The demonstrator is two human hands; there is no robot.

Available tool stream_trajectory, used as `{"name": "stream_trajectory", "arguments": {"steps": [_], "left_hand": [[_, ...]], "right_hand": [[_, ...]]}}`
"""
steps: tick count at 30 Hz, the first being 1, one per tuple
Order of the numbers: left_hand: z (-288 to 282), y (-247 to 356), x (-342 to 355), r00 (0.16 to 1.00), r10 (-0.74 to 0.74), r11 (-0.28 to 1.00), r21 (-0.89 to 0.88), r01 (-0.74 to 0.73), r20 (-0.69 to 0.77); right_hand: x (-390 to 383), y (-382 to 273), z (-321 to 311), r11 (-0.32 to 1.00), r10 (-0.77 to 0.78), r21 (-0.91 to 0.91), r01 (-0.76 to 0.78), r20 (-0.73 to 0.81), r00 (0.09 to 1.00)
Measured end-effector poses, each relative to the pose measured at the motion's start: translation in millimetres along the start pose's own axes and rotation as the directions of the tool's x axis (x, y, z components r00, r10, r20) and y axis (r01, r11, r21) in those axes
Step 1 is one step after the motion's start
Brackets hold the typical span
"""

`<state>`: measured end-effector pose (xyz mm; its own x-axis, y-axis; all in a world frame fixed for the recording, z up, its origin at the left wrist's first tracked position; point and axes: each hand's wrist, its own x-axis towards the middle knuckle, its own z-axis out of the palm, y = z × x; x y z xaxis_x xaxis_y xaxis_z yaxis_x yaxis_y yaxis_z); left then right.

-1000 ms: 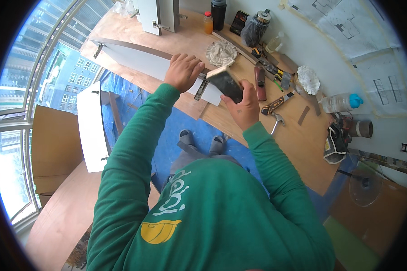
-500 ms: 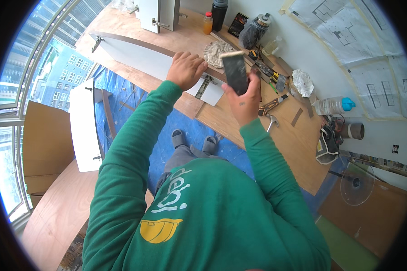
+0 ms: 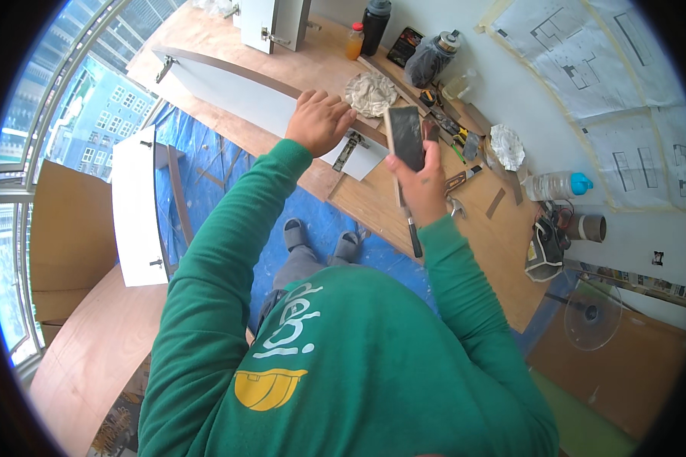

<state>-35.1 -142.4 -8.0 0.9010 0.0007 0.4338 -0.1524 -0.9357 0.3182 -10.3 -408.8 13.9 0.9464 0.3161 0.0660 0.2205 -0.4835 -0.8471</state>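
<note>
My left hand (image 3: 322, 122) is closed over the brown top edge of a long white panel (image 3: 232, 95) that stands on its edge on the wooden worktop (image 3: 503, 244). Beside that hand, a metal hinge (image 3: 349, 152) is fixed to the panel's near end. Raised above the worktop, my right hand (image 3: 421, 179) grips a sanding block (image 3: 407, 135) with a dark flat face and a pale edge. A thin tool with a black handle (image 3: 414, 240) shows next to my right wrist; whether I hold it is unclear.
A crumpled cloth (image 3: 370, 94) lies behind the panel. Bottles (image 3: 438, 57), a hammer (image 3: 455, 206), hand tools and a clear bottle with a blue cap (image 3: 558, 185) sit along the wall. Another white panel (image 3: 136, 209) stands at left above blue floor sheeting (image 3: 209, 179).
The sanding block has turned and shifted slightly right and down in my right hand. The black-handled tool has come into view beside my wrist. My left hand stays on the panel.
</note>
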Motion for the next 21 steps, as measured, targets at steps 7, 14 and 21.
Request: {"name": "stream_trajectory", "arguments": {"steps": [7, 14, 21], "left_hand": [[-1, -1, -6, 1.000, 0.001, 1.000, -0.015, -0.001, -0.010], [-1, 2, -2, 1.000, 0.015, 1.000, -0.014, -0.015, -0.015], [-13, 12, 0, 0.994, -0.059, 0.994, 0.101, 0.050, 0.089]], "right_hand": [[-7, 7, -25, 0.994, 0.044, 0.094, -0.061, 0.170, 0.984], [30, 2, -15, 0.993, 0.112, 0.035, -0.116, 0.096, 0.989], [-2, 14, -29, 0.952, 0.081, 0.286, -0.104, 0.094, 0.992]]}}
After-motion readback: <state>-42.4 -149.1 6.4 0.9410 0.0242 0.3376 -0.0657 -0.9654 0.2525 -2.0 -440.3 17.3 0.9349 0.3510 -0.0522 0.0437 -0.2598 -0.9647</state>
